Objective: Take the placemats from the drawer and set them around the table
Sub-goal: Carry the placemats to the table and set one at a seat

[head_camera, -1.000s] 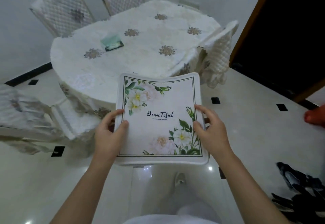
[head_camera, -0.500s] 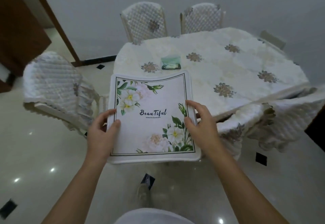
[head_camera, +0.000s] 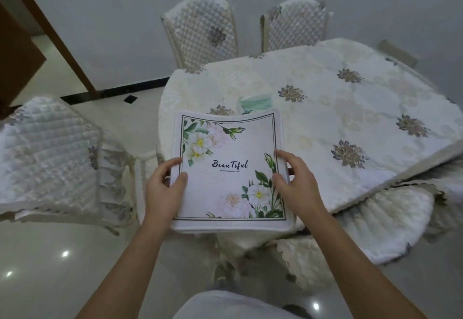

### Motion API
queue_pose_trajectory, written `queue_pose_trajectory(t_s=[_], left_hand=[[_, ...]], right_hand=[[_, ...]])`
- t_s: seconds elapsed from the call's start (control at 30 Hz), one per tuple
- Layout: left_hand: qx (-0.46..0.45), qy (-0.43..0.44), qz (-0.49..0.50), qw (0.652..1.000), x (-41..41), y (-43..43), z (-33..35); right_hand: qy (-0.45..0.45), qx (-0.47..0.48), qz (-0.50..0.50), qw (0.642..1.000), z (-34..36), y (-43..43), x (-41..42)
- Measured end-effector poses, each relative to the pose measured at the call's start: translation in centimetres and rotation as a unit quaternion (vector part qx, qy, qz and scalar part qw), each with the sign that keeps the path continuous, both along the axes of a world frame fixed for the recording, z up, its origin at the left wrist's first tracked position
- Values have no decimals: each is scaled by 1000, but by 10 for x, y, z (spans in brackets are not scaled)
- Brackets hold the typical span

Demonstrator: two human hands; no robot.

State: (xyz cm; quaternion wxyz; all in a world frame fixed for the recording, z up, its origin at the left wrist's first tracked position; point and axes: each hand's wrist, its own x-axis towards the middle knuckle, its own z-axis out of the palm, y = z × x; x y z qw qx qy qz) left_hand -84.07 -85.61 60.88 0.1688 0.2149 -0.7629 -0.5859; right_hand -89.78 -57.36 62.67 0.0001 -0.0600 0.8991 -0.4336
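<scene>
Your left hand (head_camera: 164, 188) and right hand (head_camera: 297, 183) each grip a side edge of the white, square, flower-printed placemat stack (head_camera: 229, 171), held over the near edge of the cloth-covered table (head_camera: 350, 108).

- Ahead of you stand two quilted chairs (head_camera: 200, 33).
- At your left sits a third quilted chair (head_camera: 50, 156).
- A pale green packet (head_camera: 256, 102) lies ahead.
- A brown door frame (head_camera: 50, 33) crosses your upper left.

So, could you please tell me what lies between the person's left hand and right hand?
The floral placemats fill the gap: the left hand holds their left edge, the right hand their right edge, in the head view.
</scene>
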Motion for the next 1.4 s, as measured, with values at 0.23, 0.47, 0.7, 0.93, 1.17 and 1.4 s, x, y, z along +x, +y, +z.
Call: queue_pose_trajectory(t_s=[0.23,0.47,0.7,0.93,1.17,1.4], left_hand=[[-16,-52,-46,997,-61,-14,-44],[-50,-132,-49,989,-71,-16,-97],[-128,-203,-74,968,-58,-23,-119],[-109,-192,-50,974,-71,-33,-106],[-115,-189,-43,974,-78,-36,-110],[-81,-182,-79,977,-73,-30,-119]], right_hand=[[-65,54,-14,996,-38,-8,-50],[-135,78,-20,988,-99,-10,-67],[-171,108,-2,979,-126,4,-58],[-147,103,-10,984,-125,0,-65],[-170,89,-61,979,-124,-3,-61],[-178,104,-63,976,-123,-1,-49]])
